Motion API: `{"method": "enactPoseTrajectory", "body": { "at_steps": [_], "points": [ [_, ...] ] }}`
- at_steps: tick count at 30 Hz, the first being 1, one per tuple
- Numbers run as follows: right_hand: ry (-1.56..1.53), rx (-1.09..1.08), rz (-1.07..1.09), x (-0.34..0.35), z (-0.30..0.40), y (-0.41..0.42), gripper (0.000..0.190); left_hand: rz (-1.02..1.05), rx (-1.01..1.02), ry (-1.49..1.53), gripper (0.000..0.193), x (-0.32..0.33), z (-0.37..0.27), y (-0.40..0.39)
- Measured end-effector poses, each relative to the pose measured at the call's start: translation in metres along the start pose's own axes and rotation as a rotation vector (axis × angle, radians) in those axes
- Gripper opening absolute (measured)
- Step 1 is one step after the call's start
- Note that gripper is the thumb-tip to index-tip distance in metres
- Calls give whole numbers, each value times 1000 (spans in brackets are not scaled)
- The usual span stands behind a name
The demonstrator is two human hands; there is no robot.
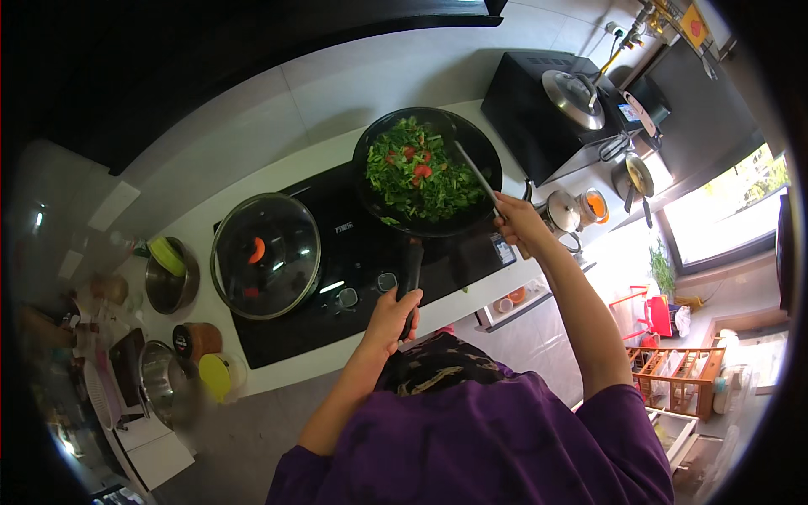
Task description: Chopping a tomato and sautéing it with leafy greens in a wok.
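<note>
A black frying pan [486, 136] stands on the far right part of the black glass cooktop [278, 347]. Chopped leafy greens [404, 183] with several red-orange pieces among them fill much of it. My left hand [392, 319] is closed around the pan's black handle [413, 265]. In my right hand [521, 224] is a metal-shafted cooking utensil [475, 169], its far end down in the pan at the right edge of the greens. A round glass lid [268, 284] lies over the left burner, with an orange-red curved piece showing at it; whether that lies on or under the glass is unclear.
Left of the cooktop are a metal bowl [170, 290] with a green vegetable [167, 255], a brown jar [197, 341], a yellow-green-lidded container [218, 377] and a steel basin [158, 379]. At right stand a black oven [530, 126] with a lid [571, 101] on top, and a metal pot [562, 211].
</note>
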State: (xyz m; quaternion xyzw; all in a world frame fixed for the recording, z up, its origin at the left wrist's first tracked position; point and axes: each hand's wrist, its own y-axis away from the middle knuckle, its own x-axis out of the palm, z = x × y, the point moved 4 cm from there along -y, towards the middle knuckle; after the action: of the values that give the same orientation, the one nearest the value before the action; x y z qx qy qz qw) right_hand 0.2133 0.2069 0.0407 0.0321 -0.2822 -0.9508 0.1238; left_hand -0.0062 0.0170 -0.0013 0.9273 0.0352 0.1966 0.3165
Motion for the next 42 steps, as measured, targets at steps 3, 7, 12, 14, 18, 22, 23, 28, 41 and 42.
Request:
{"method": "enactPoseTrajectory", "body": {
  "at_steps": [3, 7, 12, 14, 18, 22, 23, 28, 41, 42],
  "points": [
    [203, -99, 51, 4, 16, 4, 44, -9, -15, -6, 27, 2, -2, 0],
    [983, -748, -83, -8, 41, 49, 42, -13, -5, 7, 26, 0, 0, 0],
    [1089, -556, -97, -35, 57, 87, 42, -29, 8, 21, 25, -3, 3, 0],
    [961, -596, -130, -51, 53, 68, 42, -5, 20, 28, 24, -3, 4, 1],
    [819, -466, -159, -39, 59, -2, 42, -26, -13, 14, 24, 2, -1, 2],
    [827, -335, 32, 3, 66, -7, 41, -20, -7, 2, 26, 4, -4, 1],
    [1048, -519, 84, 14, 76, 7, 42, -21, -11, 9, 26, 4, -3, 3],
    [1438, -597, 29, 26, 91, 84, 37, -33, 5, 26, 25, -1, 4, 0],
    [663, -168, 69, 7, -28, 149, 45, -21, -17, 34, 26, 3, 0, 1],
    [659, -164, 61, 9, -35, 137, 45, -14, -22, 29, 26, 4, 0, 0]
  ]
}}
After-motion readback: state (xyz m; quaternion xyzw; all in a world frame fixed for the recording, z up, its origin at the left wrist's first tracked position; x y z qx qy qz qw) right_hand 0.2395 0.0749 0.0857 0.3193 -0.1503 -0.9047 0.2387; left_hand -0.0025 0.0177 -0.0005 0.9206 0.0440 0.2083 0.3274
